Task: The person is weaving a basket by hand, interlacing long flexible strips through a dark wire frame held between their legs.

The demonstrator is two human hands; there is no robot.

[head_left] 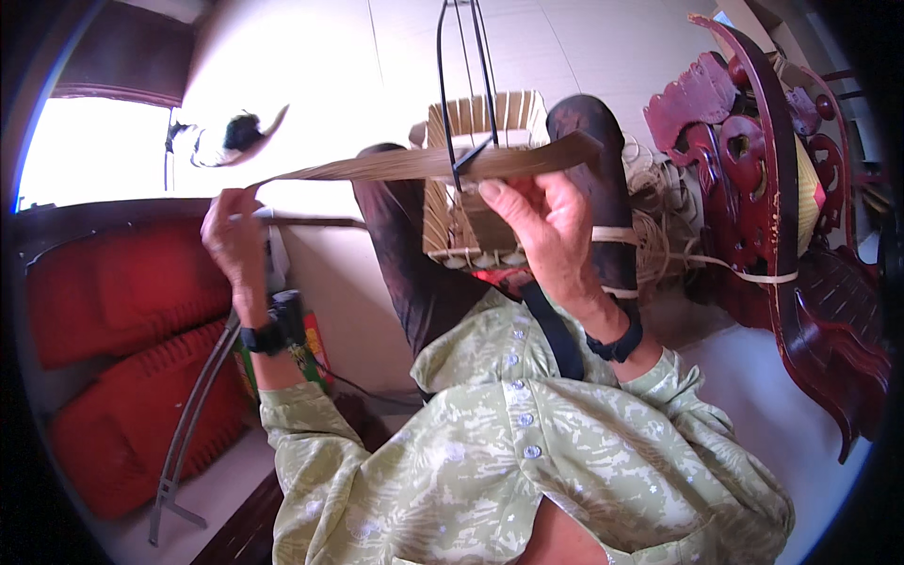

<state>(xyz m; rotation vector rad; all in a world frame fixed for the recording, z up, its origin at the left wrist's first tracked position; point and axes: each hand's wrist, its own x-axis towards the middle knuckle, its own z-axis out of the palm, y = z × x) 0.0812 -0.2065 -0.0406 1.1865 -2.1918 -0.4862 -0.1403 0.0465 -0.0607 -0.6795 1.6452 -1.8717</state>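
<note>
A long flat cane strip (424,165) runs almost level across the middle of the view, stretched between the two hands in front of a half-woven basket (480,179). The basket, pale cane on a black wire frame (463,56), sits propped against the person's raised knees in dark trousers (405,254). The right hand (546,235) has its fingers closed around the strip's broad right end and around the basket's near wall, thumb pressed on top of the strip just beside a black wire. The left hand (231,235) is raised well apart to the left, its fingers pinched shut on the strip's thin left end, which curls up beyond it. Both wrists wear dark bands, and pale green patterned sleeves (527,452) fill the lower part of the view. Behind the knees lies a loose coil of pale cane (654,235). To the right stands carved dark red wooden furniture (791,217); to the left, red cushions (113,292) lie against a dark frame, with a few grey strips (193,414) leaning near them.
</note>
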